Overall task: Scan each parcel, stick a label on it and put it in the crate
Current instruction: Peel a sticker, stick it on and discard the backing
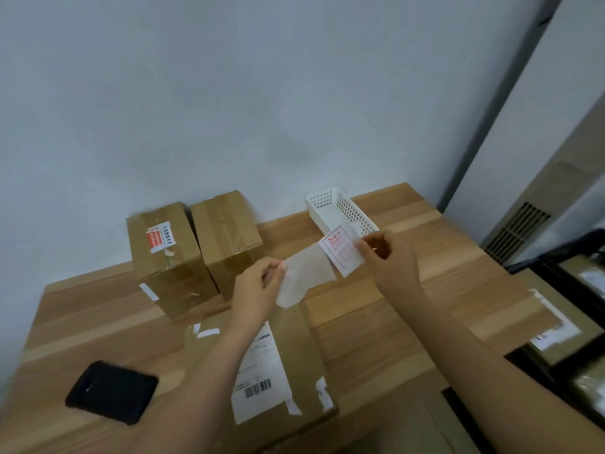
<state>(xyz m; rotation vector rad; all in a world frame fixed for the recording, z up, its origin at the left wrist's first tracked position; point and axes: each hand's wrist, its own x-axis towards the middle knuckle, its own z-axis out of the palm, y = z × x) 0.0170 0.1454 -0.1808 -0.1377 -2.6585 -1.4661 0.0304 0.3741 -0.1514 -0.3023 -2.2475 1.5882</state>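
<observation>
Nearest, a flat parcel [302, 348] lies at the near edge of the tabletop [386, 326]; above it, the left hand [257, 291] pinches backing paper [302, 278] and the right hand [391, 257] pinches a red-printed label [342, 250].

Three boxes are counted on the table [409, 306]: left box [167, 257] and right box [229, 237] at its far edge, flat box [304, 355] at its near edge. One basket [355, 213], one black device [111, 396], one label [342, 252], one backing sheet [304, 276] and, off its right edge, one crate [563, 253] are counted.

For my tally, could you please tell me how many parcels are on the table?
3: left parcel and middle parcel at the back, front parcel lying flat. More may sit off-frame.
</observation>
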